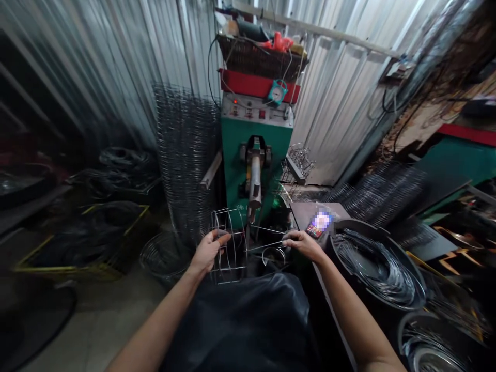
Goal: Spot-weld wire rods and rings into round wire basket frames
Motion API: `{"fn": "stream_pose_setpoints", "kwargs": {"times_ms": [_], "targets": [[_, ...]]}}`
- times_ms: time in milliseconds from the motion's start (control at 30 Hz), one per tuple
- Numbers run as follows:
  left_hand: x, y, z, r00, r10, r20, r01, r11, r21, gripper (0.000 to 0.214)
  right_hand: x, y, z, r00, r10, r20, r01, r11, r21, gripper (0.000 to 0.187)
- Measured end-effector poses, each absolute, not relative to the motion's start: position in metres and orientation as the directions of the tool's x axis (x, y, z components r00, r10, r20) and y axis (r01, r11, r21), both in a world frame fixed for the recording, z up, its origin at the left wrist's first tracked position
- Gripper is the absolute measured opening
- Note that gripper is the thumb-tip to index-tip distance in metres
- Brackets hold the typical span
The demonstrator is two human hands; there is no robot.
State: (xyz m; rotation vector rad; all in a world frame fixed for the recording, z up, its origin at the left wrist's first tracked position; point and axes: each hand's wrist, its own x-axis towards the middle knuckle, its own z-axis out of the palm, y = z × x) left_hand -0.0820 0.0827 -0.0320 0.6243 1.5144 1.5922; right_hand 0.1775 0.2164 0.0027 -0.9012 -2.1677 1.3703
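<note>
The left hand is clamped on a round wire frame, thumb and fingers closed about the wires at its left side. Most of the frame lies to the right of that grip, its curved hoops and straight crosswise wires reaching above and below the fingers, in front of the person's dark-clad lap. The right hand has thumb and forefinger pinched together on the ends of two thin wires, which spread leftward from the fingertips toward the frame; whether they join it, I cannot tell. The frame sits between the hands, nearer the left, just below and in front of a green machine with a metal arm pointing down toward the person. Beside the right hand, a phone lies on a board, and a black tub of loose wire stands to its right. A tall wire stack rises left of the machine.
</note>
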Motion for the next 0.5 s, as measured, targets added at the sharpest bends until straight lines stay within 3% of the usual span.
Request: {"fn": "stream_pose_setpoints", "kwargs": {"times_ms": [233,500], "targets": [[-0.081,0.091,-0.053,-0.502,0.833,-0.234,-0.297,0.088,0.951,0.034,0.164,0.232,-0.046,-0.575,0.716,0.396,0.296,0.633,-0.715,0.020],[-0.082,0.102,-0.059,-0.453,0.840,-0.297,-0.348,0.140,0.927,0.036,0.166,0.233,-0.072,-0.562,0.658,0.502,0.365,0.741,-0.563,0.017]]}}
